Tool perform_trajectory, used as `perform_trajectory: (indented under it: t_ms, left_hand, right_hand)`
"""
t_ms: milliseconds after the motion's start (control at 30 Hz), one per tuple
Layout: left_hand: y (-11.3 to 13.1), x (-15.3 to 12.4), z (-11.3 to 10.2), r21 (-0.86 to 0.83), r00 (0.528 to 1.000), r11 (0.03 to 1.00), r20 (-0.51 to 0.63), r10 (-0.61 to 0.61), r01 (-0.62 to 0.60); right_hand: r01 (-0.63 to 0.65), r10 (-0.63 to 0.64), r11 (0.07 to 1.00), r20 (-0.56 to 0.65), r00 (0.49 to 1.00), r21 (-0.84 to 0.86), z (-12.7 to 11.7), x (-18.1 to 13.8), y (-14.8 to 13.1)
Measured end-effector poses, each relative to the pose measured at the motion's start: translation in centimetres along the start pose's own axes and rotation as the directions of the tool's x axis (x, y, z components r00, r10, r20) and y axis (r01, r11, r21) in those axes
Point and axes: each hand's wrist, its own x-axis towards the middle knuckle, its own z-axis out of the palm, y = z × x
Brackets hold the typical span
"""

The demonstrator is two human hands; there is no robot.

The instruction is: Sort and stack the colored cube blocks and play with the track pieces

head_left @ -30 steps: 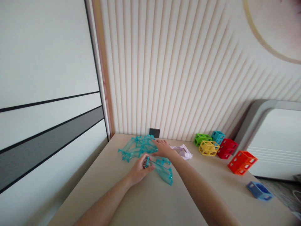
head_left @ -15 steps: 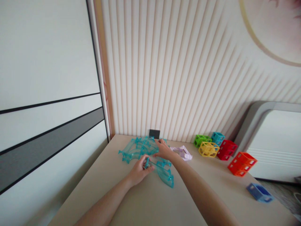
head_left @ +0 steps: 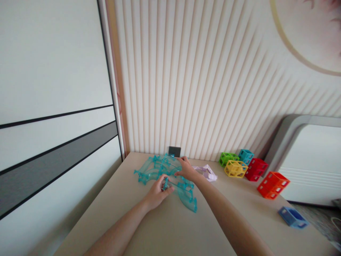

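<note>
My left hand (head_left: 158, 193) is closed around the end of a clear teal plastic track piece (head_left: 167, 182), with the fingers hiding part of it. My right hand (head_left: 187, 169) is at the right edge of a pile of similar teal track pieces (head_left: 157, 165), its thumb and fingers on either side of a curved track piece (head_left: 174, 164); the contact is partly hidden. Between my forearms, more curved teal pieces (head_left: 188, 202) lie on the table. A pale lilac folded piece (head_left: 207, 172) rests just right of my right wrist.
Openwork blocks stand on the right: green (head_left: 228, 159), yellow (head_left: 236, 169), light blue (head_left: 245, 156), red (head_left: 256, 169), orange-red (head_left: 273, 185) and blue (head_left: 293, 217). A black wall plate (head_left: 174, 151) is behind the pile. The ribbed wall (head_left: 170, 78) bounds the table's back.
My right hand has shifted slightly right and up along the pile's edge. My left hand has hardly moved and keeps its hold. The view has shifted a little.
</note>
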Motion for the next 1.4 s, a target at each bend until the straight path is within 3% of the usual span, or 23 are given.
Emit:
perform_trajectory:
  t_ms: [367,733,1133,1400]
  left_hand:
    - [-0.3,0.0,0.0,0.007,0.999,1.0,-0.035,-0.012,0.012]
    - [-1.1,0.3,0.0,0.011,0.999,1.0,-0.04,-0.009,0.009]
    - [-1.2,0.8,-0.3,0.014,0.978,0.993,-0.173,-0.114,0.118]
    - [-2.0,0.9,-0.2,-0.096,0.975,0.988,-0.172,-0.14,0.125]
  right_hand:
    - [0.053,-0.054,0.998,-0.009,0.999,-0.046,-0.3,-0.8,0.4]
    - [0.156,-0.179,0.979,-0.198,0.964,-0.129,-0.5,-1.3,0.1]
    - [0.204,-0.26,0.941,-0.193,0.946,-0.27,-1.7,-2.2,-1.1]
    - [0.251,-0.306,0.915,-0.137,0.942,-0.317,-2.8,-3.0,-1.1]
